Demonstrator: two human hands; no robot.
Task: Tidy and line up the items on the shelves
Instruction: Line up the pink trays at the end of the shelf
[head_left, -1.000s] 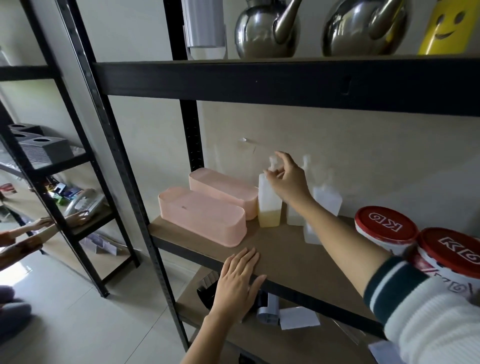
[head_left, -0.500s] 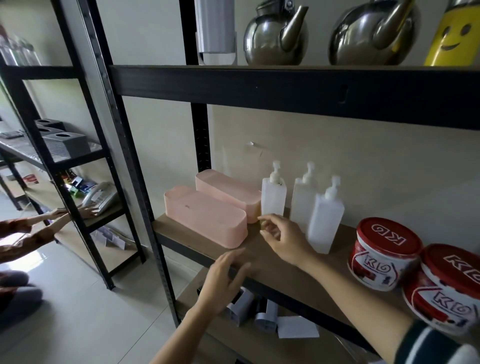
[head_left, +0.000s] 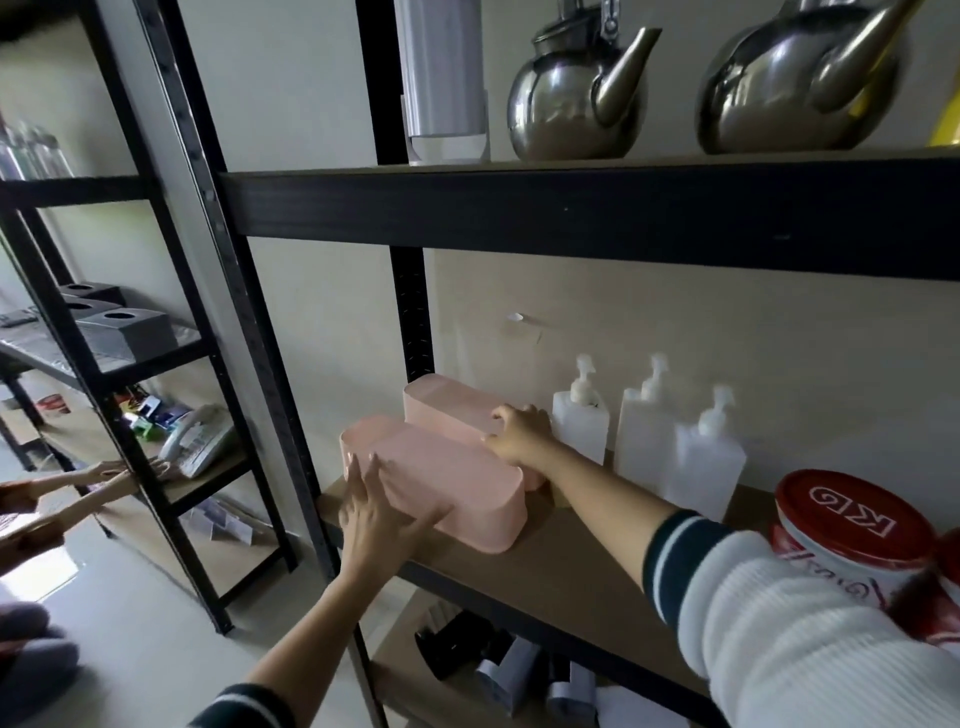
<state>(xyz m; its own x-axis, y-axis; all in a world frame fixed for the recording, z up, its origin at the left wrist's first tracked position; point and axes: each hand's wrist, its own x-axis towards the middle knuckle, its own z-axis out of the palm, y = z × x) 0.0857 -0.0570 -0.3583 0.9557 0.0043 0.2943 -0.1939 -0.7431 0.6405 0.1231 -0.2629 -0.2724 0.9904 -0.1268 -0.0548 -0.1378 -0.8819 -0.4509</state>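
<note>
Two pale pink oblong boxes on wooden shelf, rounded ends, lying side by side at slant; front pink box near shelf edge, rear pink box toward wall; left hand flat against front box's near side, fingers straight, spread, gripping nothing; right hand on rear box's right end, fingers curled over its top edge; three white pump bottles just right.

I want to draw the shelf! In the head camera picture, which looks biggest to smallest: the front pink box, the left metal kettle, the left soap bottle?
1. Front pink plastic oblong box
2. Left shiny steel kettle, nearly as big; farther away, so unsure
3. Left white plastic pump bottle, smallest
</note>
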